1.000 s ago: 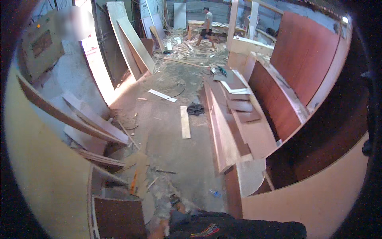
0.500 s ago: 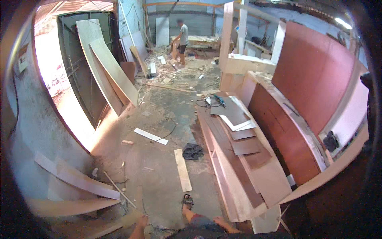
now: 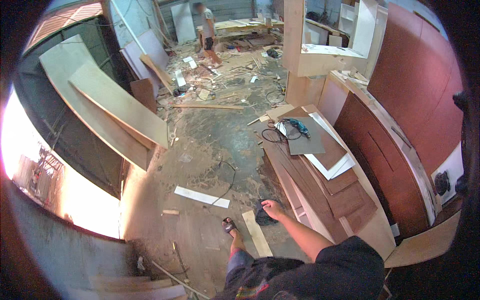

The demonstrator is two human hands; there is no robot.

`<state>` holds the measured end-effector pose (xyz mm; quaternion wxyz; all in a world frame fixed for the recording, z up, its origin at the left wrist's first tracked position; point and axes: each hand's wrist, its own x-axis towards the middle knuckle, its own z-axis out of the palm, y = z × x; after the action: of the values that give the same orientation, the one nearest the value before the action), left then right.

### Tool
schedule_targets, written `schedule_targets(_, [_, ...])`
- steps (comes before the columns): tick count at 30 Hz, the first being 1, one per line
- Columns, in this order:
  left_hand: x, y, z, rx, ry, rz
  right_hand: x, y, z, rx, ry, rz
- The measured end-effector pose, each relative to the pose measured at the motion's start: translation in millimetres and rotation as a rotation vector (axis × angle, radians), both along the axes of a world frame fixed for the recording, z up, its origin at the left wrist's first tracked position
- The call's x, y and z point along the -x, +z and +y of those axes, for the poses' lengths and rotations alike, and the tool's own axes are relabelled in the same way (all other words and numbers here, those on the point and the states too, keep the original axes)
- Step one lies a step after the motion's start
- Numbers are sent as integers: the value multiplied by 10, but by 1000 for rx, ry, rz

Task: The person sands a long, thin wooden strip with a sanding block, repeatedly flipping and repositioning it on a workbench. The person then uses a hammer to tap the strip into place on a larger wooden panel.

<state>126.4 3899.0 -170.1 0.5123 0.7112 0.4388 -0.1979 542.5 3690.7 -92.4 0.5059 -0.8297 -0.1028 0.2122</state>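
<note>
My right hand reaches forward from a black sleeve, with the forearm stretched out low over the floor. Its fingers are loosely curled in and nothing shows in them. Behind it in the picture lies a crumpled black bag on the floor, partly covered by the hand; no contact can be made out. To its right runs a long low cabinet-like wooden piece topped with brown boards. A teal corded power tool rests on a grey sheet there. My left hand is out of view.
A pale plank and a white strip lie on the floor near my sandalled foot. Tall panels lean at left by a bright doorway. Large reddish-brown panels stand at right. Far back, a person stands among scraps.
My view has moved forward and tilted down. My right arm has swung forward over the floor, and my left hand has left the view. The far person has turned and shifted from their spot.
</note>
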Motion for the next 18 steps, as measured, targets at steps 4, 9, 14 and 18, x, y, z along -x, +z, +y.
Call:
schedule_targets(4, [-1418,-145,1282,-79,-159,1,-494,-543,264,156,-164,142])
schedule_targets(9, [-3672,218,3361,-495,-458,53,-778,-744,193,437,-96,506])
schedule_targets(14, [-7173,986,4600,-352,50,-560,-1817,-717,686,445,-185,615])
schedule_targets(18, [-9155,1008,4872,-165,198,-744,-3292,-874,1193,419,-190,631])
